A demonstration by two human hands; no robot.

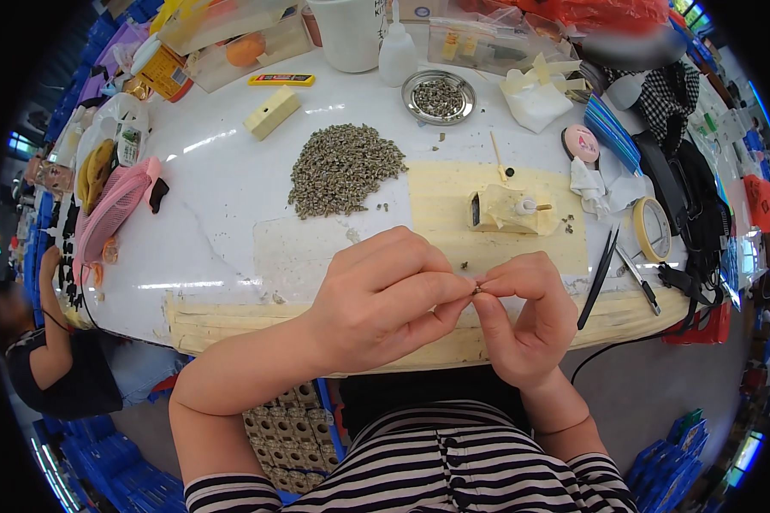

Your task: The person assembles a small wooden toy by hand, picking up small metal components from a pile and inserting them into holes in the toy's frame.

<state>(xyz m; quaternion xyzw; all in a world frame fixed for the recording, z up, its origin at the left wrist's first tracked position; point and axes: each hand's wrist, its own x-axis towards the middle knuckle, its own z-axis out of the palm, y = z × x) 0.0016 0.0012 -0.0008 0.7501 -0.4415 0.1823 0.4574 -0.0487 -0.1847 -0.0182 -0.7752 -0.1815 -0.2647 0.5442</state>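
Note:
My left hand (389,295) and my right hand (526,316) meet over the front of the table, fingertips pinched together. Between them is a tiny brownish metal part (477,290), mostly hidden by the fingers, so its exact kind cannot be told. Just beyond lies another small metal piece (464,265) on the taped surface. A large heap of small grey metal parts (342,171) sits beyond my left hand. Farther back, a round metal dish (439,96) holds more of them. Past my right hand stands a tape-wrapped block (509,211) with a white nozzle-like piece on it.
Black tweezers (599,278), a slim knife (640,280) and a tape roll (651,229) lie at the right. A wooden stick (497,154) and white squeeze bottle (398,53) are farther back. A pink mesh case (115,218) sits left; another person's arm (53,316) rests beyond it.

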